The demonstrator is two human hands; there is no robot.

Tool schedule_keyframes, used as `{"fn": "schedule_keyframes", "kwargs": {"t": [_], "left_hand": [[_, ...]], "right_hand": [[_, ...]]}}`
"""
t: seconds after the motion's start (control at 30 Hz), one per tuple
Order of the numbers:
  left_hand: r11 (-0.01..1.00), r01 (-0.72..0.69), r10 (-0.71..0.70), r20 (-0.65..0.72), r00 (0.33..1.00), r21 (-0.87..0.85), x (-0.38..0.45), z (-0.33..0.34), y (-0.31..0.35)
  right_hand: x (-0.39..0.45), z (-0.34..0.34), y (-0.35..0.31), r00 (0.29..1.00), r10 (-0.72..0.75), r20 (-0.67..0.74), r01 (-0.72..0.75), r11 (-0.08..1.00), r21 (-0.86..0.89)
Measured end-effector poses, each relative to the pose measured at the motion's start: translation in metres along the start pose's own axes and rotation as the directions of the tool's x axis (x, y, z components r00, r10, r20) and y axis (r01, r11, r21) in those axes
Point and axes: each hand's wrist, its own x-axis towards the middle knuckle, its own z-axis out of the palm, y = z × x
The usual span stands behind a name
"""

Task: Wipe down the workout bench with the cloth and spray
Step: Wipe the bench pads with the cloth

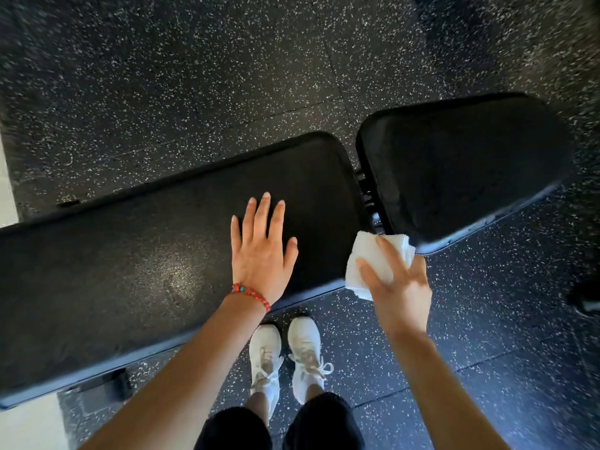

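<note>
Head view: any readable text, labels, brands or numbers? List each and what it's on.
None readable.
Long bench pad: plain black, no print visible.
Short bench pad: plain black, blurred, no label visible.
Cloth in the right hand: plain white, no tag or print.
White shoes: no logo can be made out.
Bracelet by the left hand: beads only.
Floor: speckles only.

No readable text, labels, brand marks or numbers anywhere in view. Checked the black pads of the counter (146, 264), the white cloth (376, 261) at its near edge, and the white shoes (285, 355) below it: all plain, nothing legible.
</note>
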Motion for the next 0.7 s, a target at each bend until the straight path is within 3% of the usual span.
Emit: {"fn": "schedule_keyframes", "kwargs": {"t": [0.2,0.37,0.47,0.7], "left_hand": [[0.998,-0.034,0.032,-0.021,0.999,-0.060,0.010,0.002,0.054],[1.000,-0.018,0.018,-0.027,0.999,-0.014,0.033,0.024,0.086],[0.999,0.030,-0.028,-0.047,0.999,0.033,0.043,0.041,0.091],[0.996,0.062,-0.054,-0.111,0.992,0.071,0.042,0.052,0.091]], "right_hand": [[0.038,-0.043,0.020,0.978,0.009,-0.207,0.012,0.995,0.099],[0.085,-0.047,0.038,0.987,-0.124,-0.098,0.118,0.991,-0.061],[0.101,-0.037,0.038,0.972,-0.206,-0.115,0.195,0.976,-0.099],[0.188,-0.038,-0.024,0.930,-0.350,-0.114,0.336,0.933,-0.126]]}}
